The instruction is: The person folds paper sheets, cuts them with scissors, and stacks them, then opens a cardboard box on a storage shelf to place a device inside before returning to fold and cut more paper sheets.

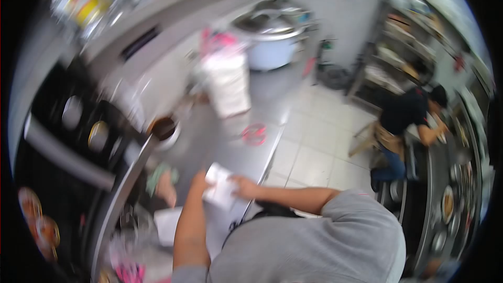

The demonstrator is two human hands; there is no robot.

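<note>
My left hand [200, 182] is closed on one side of a white paper-like piece [220, 186], above the front edge of the steel counter [267, 110]. On the other side of that piece, the fingers of my right hand [242, 187] pinch it. The picture is blurred, so what the piece is cannot be made out. Farther along the counter lie red-handled scissors or a similar red looped item [254, 134]. A green cloth [156, 178] and a white sheet [166, 224] are to the left of my left arm.
A white bag [228, 86] and a large lidded pot [272, 47] stand farther back. A cup of dark liquid [164, 130] is near the wall. Across the tiled floor [314, 126], a person [406, 118] leans over another counter beside shelves [398, 47].
</note>
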